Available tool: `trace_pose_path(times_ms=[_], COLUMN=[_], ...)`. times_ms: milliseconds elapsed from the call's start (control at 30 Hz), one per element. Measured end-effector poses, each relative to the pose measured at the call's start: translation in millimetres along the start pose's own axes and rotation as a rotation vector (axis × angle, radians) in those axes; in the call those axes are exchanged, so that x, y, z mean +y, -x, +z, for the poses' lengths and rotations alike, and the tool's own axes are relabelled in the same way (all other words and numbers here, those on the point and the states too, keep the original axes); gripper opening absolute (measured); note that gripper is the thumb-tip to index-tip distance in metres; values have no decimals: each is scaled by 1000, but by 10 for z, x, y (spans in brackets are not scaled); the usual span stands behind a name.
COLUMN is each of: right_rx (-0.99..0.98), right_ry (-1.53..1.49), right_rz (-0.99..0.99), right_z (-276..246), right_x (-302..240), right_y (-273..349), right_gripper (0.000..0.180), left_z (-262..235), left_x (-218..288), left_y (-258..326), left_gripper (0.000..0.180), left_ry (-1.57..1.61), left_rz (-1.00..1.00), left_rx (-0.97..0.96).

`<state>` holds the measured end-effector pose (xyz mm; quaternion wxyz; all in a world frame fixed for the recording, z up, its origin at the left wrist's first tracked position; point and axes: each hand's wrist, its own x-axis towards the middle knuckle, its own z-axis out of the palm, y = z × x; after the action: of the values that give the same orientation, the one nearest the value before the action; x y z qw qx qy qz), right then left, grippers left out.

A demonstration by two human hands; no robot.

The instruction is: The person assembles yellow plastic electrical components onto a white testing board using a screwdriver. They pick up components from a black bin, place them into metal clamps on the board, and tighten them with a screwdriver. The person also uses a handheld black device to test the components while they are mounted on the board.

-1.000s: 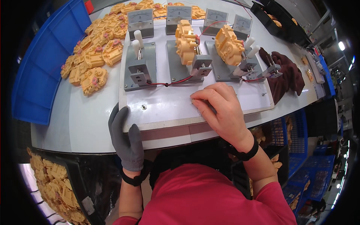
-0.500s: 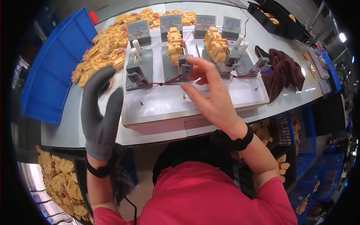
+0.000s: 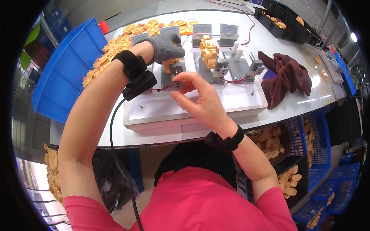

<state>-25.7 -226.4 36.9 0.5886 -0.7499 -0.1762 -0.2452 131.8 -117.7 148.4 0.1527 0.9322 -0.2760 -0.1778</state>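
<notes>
My left hand [image 3: 166, 47], in a grey glove, is closed over the top of a yellow plastic gearbox [image 3: 170, 64] on a grey test stand. The glove hides most of that part. Bare, my right hand [image 3: 200, 96] is just in front of the same stand, its index fingertip at the grey bracket [image 3: 176, 73] and its thumb apart below. Whether the fingertip presses the bracket I cannot tell. A second yellow gearbox [image 3: 208, 54] stands upright on the stand to the right. Red and black wires [image 3: 235, 81] run between the brackets.
Panel meters [image 3: 229, 31] line the back of the white board [image 3: 192, 111]. A heap of yellow gearboxes [image 3: 111, 52] lies behind, beside a blue bin [image 3: 67, 73]. A brown cloth [image 3: 289, 77] lies at right. A black cable [image 3: 112, 134] hangs from my left wrist.
My left hand has gone from the board's left side up and right onto the gearbox. My right hand has shifted slightly left and down with the view, staying near the same bracket.
</notes>
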Motion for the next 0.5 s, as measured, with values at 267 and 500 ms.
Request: trace_pose_path(times_ms=[267, 500], right_rx=[9, 12], right_ry=[-21, 18], right_rz=[-20, -20], right_z=[-18, 2], right_x=[-2, 8], right_y=[1, 11], right_gripper=[33, 37], left_z=[21, -57], left_x=[101, 4], left_y=[11, 17], left_gripper=[60, 65], left_ry=[-109, -60], left_rz=[13, 42], left_rx=[145, 24])
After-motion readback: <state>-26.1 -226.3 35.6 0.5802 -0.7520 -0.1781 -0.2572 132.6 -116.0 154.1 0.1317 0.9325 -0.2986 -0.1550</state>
